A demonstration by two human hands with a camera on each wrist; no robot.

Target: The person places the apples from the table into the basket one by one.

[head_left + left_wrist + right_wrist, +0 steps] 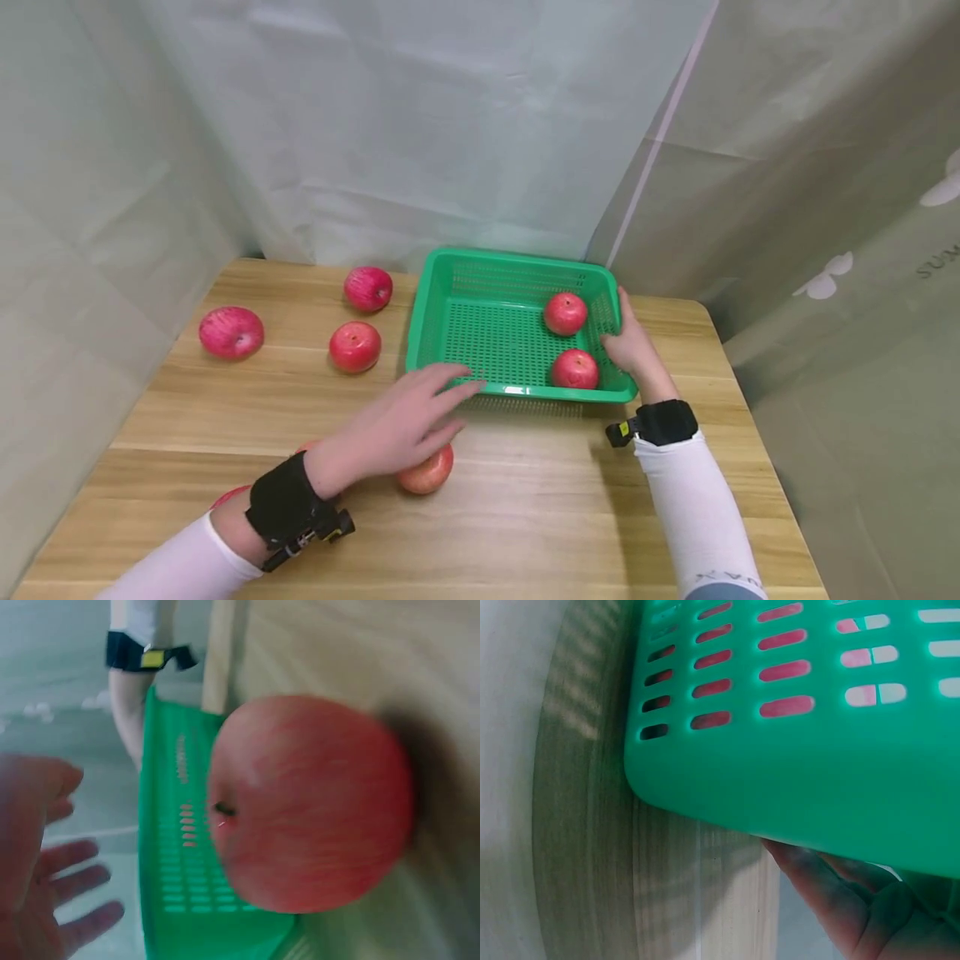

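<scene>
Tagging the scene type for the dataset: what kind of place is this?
Most likely a staged recording booth, not a kitchen: pale sheeting hangs round a small wooden table, which bears only a green basket and red apples. The left hand and right hand wear wrist cameras.

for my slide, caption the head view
Right hand grips green basket; left hand hovers over an apple.
</scene>
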